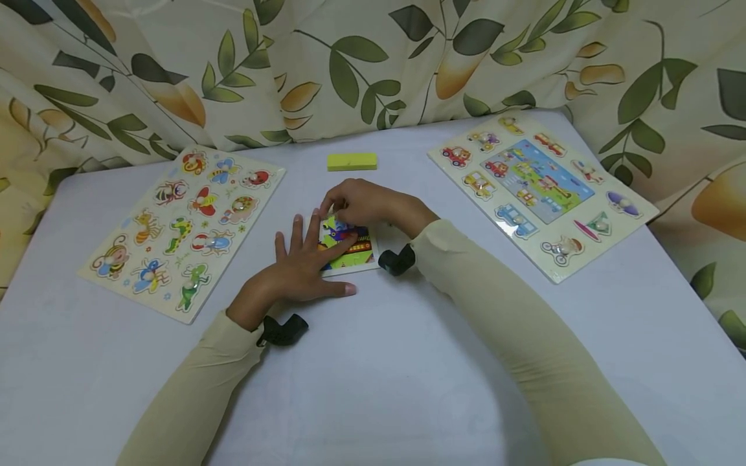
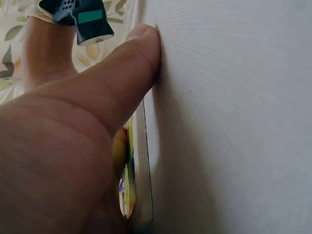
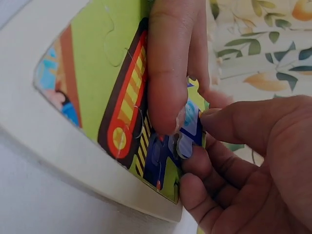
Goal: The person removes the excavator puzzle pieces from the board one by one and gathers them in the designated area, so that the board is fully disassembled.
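Left hand (image 1: 300,262) — fingers spread, gripping nothing — lies partly across small jigsaw (image 1: 360,257) on worktop (image 1: 384,369), centre of frame. Right hand (image 1: 367,202), fingers bent, seems to pinch puzzle piece (image 3: 190,122), partly hidden, at jigsaw's upper left. Insect board (image 1: 163,223) left, vehicle board (image 1: 550,188) upper right, yellow block (image 1: 352,162) upper centre.

My head view looks forward and down from above, far enough back to take in my left hand (image 1: 297,264), my right hand (image 1: 370,204) and the white tabletop (image 1: 373,388) up to the leafy curtain (image 1: 350,71). The left wrist view, turned on its side, peers from close behind my thumb (image 2: 114,78), low along the tabletop. The right wrist view, also tipped sideways and close, faces the picture puzzle (image 3: 95,63), which the head view shows small and the left wrist view catches nearly edge-on.
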### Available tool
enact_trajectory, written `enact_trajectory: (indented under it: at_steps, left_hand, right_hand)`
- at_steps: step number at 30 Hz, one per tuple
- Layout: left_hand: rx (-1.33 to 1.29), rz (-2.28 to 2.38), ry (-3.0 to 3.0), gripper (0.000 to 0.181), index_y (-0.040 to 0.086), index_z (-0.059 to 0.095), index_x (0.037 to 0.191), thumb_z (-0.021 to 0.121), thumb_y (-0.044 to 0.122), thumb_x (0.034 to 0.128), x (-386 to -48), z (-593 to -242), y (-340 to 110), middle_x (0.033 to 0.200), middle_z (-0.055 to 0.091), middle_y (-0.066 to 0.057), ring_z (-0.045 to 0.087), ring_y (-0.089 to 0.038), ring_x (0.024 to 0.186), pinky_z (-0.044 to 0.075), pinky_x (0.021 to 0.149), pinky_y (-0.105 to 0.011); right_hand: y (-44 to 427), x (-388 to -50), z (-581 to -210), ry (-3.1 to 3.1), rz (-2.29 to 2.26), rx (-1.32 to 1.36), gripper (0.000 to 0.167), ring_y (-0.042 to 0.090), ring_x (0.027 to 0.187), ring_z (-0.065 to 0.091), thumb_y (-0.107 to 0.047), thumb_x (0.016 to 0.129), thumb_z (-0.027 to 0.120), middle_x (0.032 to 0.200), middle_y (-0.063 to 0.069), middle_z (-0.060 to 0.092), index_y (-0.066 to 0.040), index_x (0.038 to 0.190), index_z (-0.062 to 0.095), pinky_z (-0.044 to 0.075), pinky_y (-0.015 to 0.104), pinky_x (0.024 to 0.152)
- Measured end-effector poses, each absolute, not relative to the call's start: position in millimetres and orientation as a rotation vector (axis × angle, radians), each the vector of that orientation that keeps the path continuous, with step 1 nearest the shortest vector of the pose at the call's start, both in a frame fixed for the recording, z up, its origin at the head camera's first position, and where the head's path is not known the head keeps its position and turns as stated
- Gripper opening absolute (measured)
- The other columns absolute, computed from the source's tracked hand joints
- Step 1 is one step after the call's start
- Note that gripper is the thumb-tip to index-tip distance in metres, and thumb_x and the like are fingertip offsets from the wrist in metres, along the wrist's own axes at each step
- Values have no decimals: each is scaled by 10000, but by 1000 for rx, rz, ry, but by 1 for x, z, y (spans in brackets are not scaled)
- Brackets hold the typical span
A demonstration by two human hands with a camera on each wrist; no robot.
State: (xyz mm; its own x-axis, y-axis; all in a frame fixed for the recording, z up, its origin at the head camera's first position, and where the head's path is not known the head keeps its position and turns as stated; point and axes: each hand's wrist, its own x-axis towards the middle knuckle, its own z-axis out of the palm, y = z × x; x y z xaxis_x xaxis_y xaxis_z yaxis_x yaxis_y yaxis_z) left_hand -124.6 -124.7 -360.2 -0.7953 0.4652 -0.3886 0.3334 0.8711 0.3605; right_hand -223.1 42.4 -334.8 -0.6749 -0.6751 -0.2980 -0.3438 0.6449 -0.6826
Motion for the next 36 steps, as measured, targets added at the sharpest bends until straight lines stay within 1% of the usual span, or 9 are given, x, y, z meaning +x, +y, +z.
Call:
enact_trajectory:
  at_steps: [4,7,13,20,24,36]
  left_hand:
    - [568,353,2571,895,384,175,1547,618,669,824,-125,-360,-124,1547,-302,-163,-317,-439,1357,-117,1007,-715]
    - [558,345,2569,895,384,172,1547,617,670,825,-125,-360,-124,1545,-309,-159,-322,-437,1355,-111,1007,-718]
    - [557,348,2574,895,380,178,1548,619,667,824,-126,-360,-124,1549,-305,-155,-320,-435,1357,-114,1007,-717]
    - [560,357,2565,892,377,176,1549,620,660,829,-124,-359,-123,1547,-295,-172,-311,-438,1361,-117,1004,-717]
    - [555,362,2561,885,374,187,1549,620,656,831,-124,-359,-123,1550,-293,-167,-310,-433,1364,-115,1005,-716]
    - [543,335,2571,898,380,167,1549,616,667,827,-124,-359,-122,1546,-300,-169,-317,-438,1358,-120,1009,-711]
  right_hand:
    - [45,-224,-334,2360,-803,-748,199,171,918,563,-66,960,572,1021,47,656,-71,1121,687,449,302,861]
    - [46,-226,-334,2353,-806,-725,177,168,914,563,-72,958,593,1005,44,670,-65,1096,704,448,301,869]
    - [46,-227,-333,2353,-797,-738,174,170,920,571,-86,948,617,1007,34,670,-91,1097,708,449,306,866]
    - [48,-226,-334,2335,-794,-742,201,169,939,598,-83,955,605,1033,32,679,-104,1130,701,458,319,883]
    - [50,-225,-334,2334,-804,-745,196,167,933,611,-78,951,614,1021,25,684,-111,1122,706,468,316,874]
    - [54,-226,-337,2318,-885,-753,205,174,912,599,-59,951,621,1017,37,694,-70,1135,711,461,306,871]
